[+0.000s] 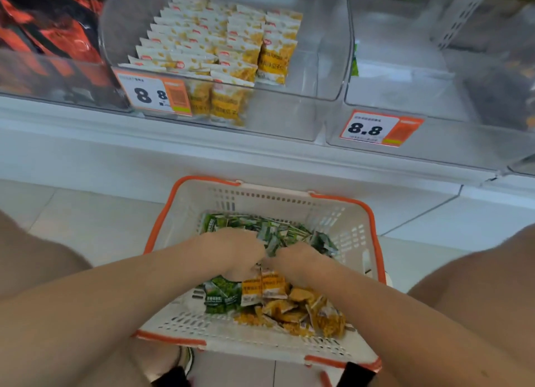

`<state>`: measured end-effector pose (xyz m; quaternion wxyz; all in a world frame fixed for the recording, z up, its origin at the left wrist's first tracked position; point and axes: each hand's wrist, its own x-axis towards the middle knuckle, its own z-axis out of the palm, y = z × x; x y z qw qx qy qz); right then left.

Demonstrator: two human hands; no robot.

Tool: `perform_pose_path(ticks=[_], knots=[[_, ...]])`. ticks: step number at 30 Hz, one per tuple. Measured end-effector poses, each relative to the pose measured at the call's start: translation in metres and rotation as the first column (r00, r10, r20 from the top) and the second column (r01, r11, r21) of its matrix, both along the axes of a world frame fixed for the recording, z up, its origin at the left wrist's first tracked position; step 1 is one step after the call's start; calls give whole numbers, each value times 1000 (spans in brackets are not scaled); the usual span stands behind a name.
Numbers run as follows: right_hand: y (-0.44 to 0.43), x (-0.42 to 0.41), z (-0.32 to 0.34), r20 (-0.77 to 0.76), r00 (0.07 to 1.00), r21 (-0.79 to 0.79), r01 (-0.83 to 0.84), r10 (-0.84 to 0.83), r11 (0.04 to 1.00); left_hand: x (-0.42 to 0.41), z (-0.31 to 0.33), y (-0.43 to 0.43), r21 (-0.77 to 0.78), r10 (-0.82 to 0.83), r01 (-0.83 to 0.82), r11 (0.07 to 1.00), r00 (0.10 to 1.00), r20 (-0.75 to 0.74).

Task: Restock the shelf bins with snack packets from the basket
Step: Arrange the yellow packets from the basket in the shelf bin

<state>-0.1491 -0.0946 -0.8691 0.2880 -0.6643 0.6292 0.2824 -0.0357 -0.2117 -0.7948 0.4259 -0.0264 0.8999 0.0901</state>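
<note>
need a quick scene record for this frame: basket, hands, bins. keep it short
basket: white, orange rim, on the floor
green packets: far half of basket
yellow packets: near half of basket
left hand: down on the green packets; grip unclear
right hand: beside it, same pile; grip unclear
middle bin: rows of yellow stock, right side bare
right bin: looks nearly empty
left bin: red and black packs
tag: on right bin, reads 8.8

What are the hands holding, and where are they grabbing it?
The left hand and right hand dig into the green packets; fingers are hidden, so the hold cannot be told.
</note>
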Motion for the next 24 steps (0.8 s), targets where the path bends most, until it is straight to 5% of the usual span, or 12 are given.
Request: perform_pose_path(ticks=[4, 10, 16, 21, 24], knots=[[14, 16, -35, -63, 994, 163, -74, 86, 984, -2, 1, -10, -40, -31, 30, 999, 1000, -4], [15, 20, -46, 132, 946, 160, 274, -296, 948, -6, 4, -18, -72, -13, 9, 997, 998, -58], [10, 16, -41, 269, 697, 42, 681, -664, 731, -6, 10, -16, -47, 5, -9, 999, 997, -81], [-1, 1, 6, 336, 570, 125, 762, -750, 635, -4, 16, -19, -61, 80, -86, 994, 993, -88], [-9, -5, 41, 464, 346, 156, 874, -815, 460, -3, 31, -27, -71, 194, -209, 975, 965, -174]])
